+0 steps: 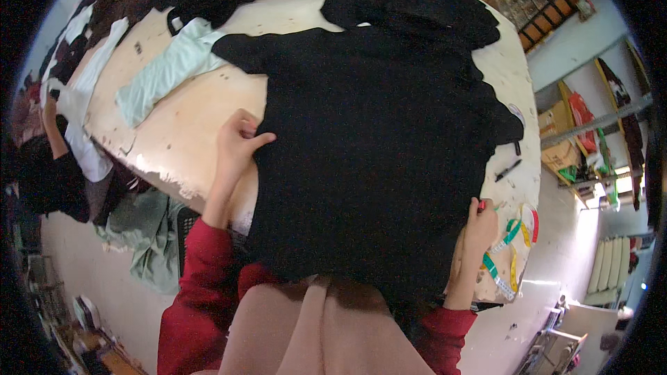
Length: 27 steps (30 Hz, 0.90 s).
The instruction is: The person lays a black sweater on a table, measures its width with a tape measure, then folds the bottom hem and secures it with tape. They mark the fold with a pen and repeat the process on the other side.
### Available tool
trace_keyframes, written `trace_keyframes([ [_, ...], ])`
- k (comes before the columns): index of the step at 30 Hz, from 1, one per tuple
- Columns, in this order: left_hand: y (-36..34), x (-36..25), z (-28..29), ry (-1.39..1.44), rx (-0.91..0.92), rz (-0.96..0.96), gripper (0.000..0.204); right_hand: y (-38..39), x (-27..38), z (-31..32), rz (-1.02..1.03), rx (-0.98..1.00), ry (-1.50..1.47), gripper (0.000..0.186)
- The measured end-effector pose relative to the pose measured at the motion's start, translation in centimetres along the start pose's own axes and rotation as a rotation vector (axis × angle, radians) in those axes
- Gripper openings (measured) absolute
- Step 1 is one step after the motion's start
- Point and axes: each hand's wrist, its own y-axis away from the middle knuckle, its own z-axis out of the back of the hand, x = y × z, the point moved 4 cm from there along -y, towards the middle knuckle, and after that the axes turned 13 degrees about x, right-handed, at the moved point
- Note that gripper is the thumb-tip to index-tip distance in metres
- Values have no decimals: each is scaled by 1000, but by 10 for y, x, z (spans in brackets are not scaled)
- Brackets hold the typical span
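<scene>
A large black knit garment (368,146) lies spread out on the pale worktable (179,140) in front of me. At its left edge is my left hand (240,146), thumb stretched apart from loosely bent fingers and touching the fabric. Beside the lower right edge, my right hand (478,219) is closed around a small red object (481,205), too small to name. A black pen (508,170) and coiled yellow, green and red measuring tapes (514,267) lie to the right of the garment.
Dark garments (410,7) pile along the far side, with a pale mint cloth (160,76) at left. Another person (52,173) handles white fabric at far left. Grey-green cloth (153,243) hangs low left. Shelves with boxes (556,139) stand right, across a walkway.
</scene>
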Motion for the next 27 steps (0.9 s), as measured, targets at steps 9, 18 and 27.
trace_keyframes([
  [9,74,-120,-20,-452,384,-249,31,44,31,63,257,116,-341,34],
  [18,127,-127,-76,-145,852,-188,32,114,124,18,1032,733,-403,54],
  [27,102,-141,-70,-32,800,-72,18,97,104,28,851,678,-508,26],
])
